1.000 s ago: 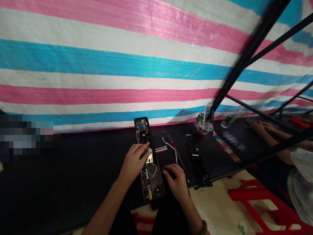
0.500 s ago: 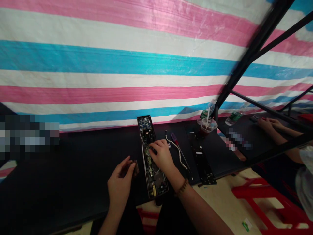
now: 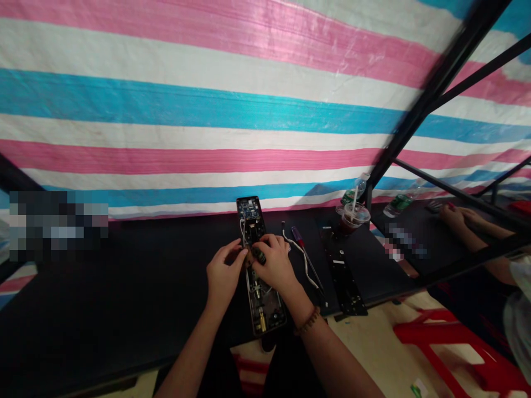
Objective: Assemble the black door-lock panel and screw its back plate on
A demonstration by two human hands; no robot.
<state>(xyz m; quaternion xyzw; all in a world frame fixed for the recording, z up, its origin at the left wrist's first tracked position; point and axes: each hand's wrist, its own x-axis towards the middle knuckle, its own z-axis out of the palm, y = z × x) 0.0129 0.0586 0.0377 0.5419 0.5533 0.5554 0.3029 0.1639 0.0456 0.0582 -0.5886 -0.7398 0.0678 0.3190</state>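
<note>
In background, pink, white and blue striped sheeting (image 3: pixel 207 160), w/ black metal frame (image 3: pixel 409 127) slanting across at right. Below, black table (image 3: pixel 145 282) along foot of sheeting.

At centre, on table near its front edge: long open casing (image 3: pixel 266 304), lying lengthwise away from wearer. Inside, blue circuit bd. (image 3: pixel 249 211) at far end; brass-coloured fitting (image 3: pixel 263 321) at near end.

L hand (image 3: pixel 222 276): comes in over left side of casing, thumb and index almost closed, w/ small brown piece (image 3: pixel 249 258) pinched at tips. R hand (image 3: pixel 274 268): reaches over mid-casing from right, fingers curled and bunched beside dark rounded piece (image 3: pixel 260 254); view dim and part-hidden, so cannot tell if gripped or merely touched. Fingertips of both hands close together; beaded bracelet (image 3: pixel 307 321) on R wrist.

Right of casing, in order: white cable (image 3: pixel 306 261), screwdriver (image 3: pixel 297 236) w/ purple-and-red handle, black perforated panel (image 3: pixel 343 276). Near far end of panel, lidded cup (image 3: pixel 354 217) w/ straw and dark drink, w/ clear bottle (image 3: pixel 363 185) just behind.

Far right: 2nd bottle (image 3: pixel 398 204), another person's forearms (image 3: pixel 473 224) and, lower, red stool (image 3: pixel 452 342).
</note>
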